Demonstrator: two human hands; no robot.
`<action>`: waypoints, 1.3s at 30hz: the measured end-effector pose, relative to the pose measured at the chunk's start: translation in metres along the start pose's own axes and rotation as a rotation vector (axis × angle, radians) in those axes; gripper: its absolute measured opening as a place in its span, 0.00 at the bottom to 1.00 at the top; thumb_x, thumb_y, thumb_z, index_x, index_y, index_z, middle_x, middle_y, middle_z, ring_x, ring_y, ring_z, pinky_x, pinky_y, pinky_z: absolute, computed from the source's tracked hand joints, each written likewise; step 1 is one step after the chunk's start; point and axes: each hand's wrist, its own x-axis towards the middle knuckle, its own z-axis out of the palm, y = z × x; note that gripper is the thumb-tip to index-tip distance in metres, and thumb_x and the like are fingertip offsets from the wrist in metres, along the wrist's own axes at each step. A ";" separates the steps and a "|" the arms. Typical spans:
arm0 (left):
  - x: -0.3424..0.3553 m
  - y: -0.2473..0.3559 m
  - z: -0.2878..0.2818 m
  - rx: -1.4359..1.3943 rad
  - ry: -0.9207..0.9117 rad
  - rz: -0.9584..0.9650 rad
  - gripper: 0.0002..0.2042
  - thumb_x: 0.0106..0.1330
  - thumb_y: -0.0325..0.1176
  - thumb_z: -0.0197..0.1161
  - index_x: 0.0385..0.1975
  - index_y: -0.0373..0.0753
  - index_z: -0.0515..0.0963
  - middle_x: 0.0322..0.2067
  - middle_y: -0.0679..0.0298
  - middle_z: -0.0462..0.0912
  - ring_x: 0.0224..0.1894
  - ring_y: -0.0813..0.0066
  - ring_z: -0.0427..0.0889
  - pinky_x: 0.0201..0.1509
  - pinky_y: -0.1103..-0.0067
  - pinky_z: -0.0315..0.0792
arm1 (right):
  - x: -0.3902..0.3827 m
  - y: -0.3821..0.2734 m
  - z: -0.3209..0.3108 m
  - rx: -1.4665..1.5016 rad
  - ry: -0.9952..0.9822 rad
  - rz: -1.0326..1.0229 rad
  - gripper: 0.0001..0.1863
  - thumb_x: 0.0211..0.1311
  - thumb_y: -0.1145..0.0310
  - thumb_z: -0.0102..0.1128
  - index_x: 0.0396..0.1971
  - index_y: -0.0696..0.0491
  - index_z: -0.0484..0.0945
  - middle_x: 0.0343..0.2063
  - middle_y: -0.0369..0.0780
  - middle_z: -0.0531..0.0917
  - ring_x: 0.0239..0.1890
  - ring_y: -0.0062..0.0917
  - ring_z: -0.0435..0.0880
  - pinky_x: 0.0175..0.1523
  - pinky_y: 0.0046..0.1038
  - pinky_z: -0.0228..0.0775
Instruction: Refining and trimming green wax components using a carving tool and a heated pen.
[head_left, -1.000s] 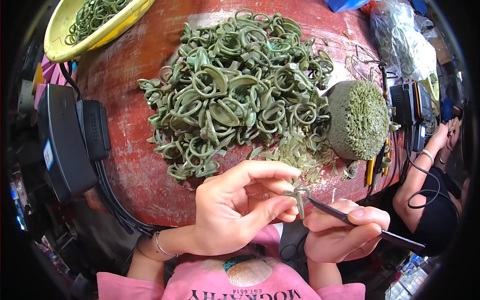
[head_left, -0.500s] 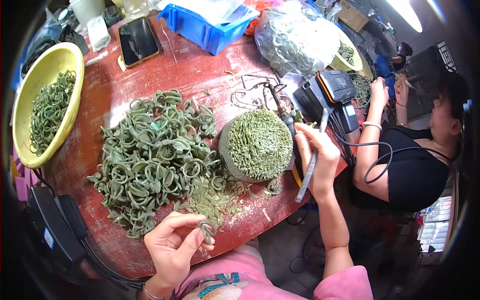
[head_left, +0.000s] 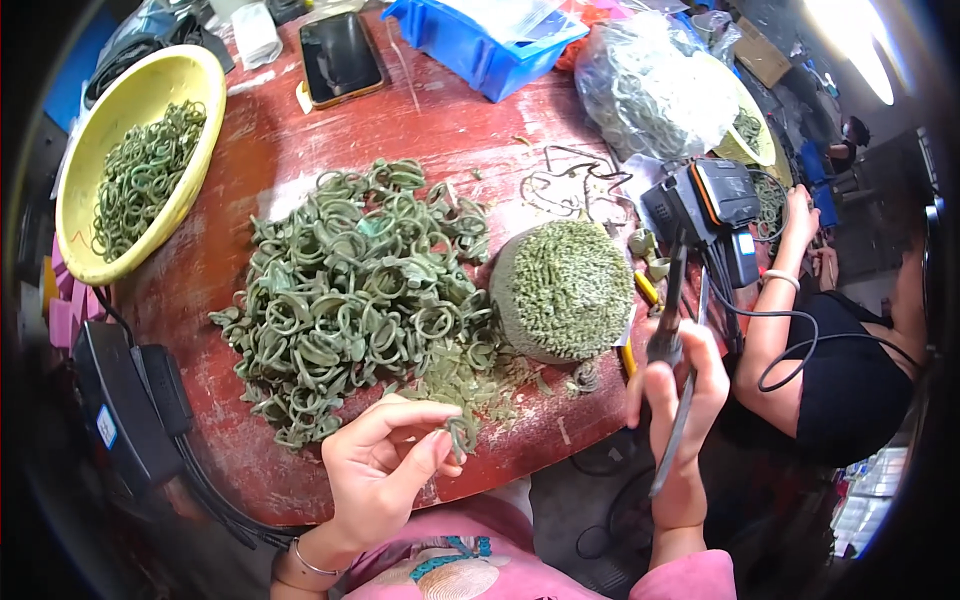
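Observation:
My left hand (head_left: 385,465) pinches a small green ring (head_left: 460,436) between thumb and fingers, above the table's near edge. My right hand (head_left: 685,400) is closed around two tools at the right. One is a dark tool like a soldering iron (head_left: 668,340), pointing up and away; the other is a slim grey metal strip (head_left: 684,425), slanting down past the fingers. Between the hands, farther off, stands a round grey block (head_left: 565,290) with a bumpy green top. Left of it lies a big heap of green rings (head_left: 360,290), with flat green scraps (head_left: 450,385) at its near side.
A yellow basin (head_left: 75,225) of green rings stands at the left, above a black device (head_left: 125,415) with cables. At the back are a phone (head_left: 342,62), a blue bin (head_left: 480,50) and a plastic bag (head_left: 650,85). A person in black (head_left: 850,370) sits at the right.
My right hand has lifted the dark tool from beside the round block and drawn it nearer, still with the grey strip. My left hand keeps the ring. The view has shifted.

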 end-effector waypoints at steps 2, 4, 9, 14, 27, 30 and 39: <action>0.000 0.000 0.000 0.002 -0.013 0.000 0.08 0.60 0.22 0.55 0.37 0.25 0.73 0.26 0.58 0.75 0.25 0.75 0.79 0.26 0.83 0.77 | -0.015 0.003 0.001 -0.133 -0.031 0.040 0.18 0.49 0.73 0.66 0.38 0.62 0.69 0.23 0.36 0.72 0.13 0.14 0.68 0.17 0.16 0.58; 0.001 -0.001 -0.001 0.002 -0.018 0.003 0.08 0.60 0.22 0.55 0.37 0.25 0.73 0.26 0.58 0.75 0.25 0.75 0.79 0.26 0.83 0.77 | -0.023 0.008 0.002 -0.388 -0.020 -0.012 0.21 0.39 0.70 0.74 0.30 0.60 0.71 0.20 0.36 0.71 0.17 0.17 0.67 0.22 0.19 0.60; 0.001 0.000 -0.001 0.004 -0.027 -0.005 0.08 0.60 0.21 0.54 0.36 0.25 0.73 0.27 0.58 0.75 0.25 0.74 0.79 0.26 0.82 0.78 | -0.029 0.014 0.002 -0.531 -0.019 0.052 0.19 0.39 0.69 0.74 0.26 0.58 0.70 0.17 0.36 0.68 0.17 0.19 0.65 0.23 0.21 0.59; 0.001 0.000 -0.001 -0.004 -0.002 -0.014 0.08 0.60 0.21 0.54 0.36 0.24 0.73 0.27 0.58 0.74 0.25 0.74 0.79 0.26 0.82 0.78 | -0.026 0.014 0.002 -0.507 -0.043 0.099 0.17 0.42 0.70 0.72 0.25 0.58 0.69 0.14 0.34 0.66 0.15 0.17 0.63 0.21 0.20 0.56; 0.001 0.000 -0.006 -0.004 -0.067 -0.053 0.10 0.59 0.17 0.54 0.41 0.27 0.74 0.34 0.61 0.72 0.32 0.79 0.78 0.35 0.85 0.77 | -0.037 0.006 0.011 -0.347 -0.053 0.008 0.21 0.52 0.54 0.64 0.27 0.59 0.72 0.14 0.35 0.72 0.14 0.18 0.72 0.20 0.19 0.62; 0.002 0.000 -0.007 0.068 -0.087 -0.038 0.09 0.59 0.16 0.51 0.39 0.24 0.73 0.33 0.57 0.72 0.31 0.76 0.77 0.36 0.81 0.78 | -0.047 0.003 0.020 -0.375 -0.327 -0.106 0.25 0.45 0.47 0.66 0.27 0.57 0.74 0.20 0.39 0.78 0.18 0.27 0.79 0.24 0.23 0.69; 0.004 0.003 -0.010 0.172 -0.106 0.005 0.10 0.59 0.16 0.51 0.39 0.25 0.74 0.34 0.58 0.71 0.31 0.80 0.75 0.34 0.84 0.75 | -0.051 0.003 0.025 -0.531 -0.442 -0.172 0.23 0.43 0.52 0.68 0.26 0.58 0.75 0.17 0.37 0.77 0.16 0.25 0.76 0.22 0.22 0.68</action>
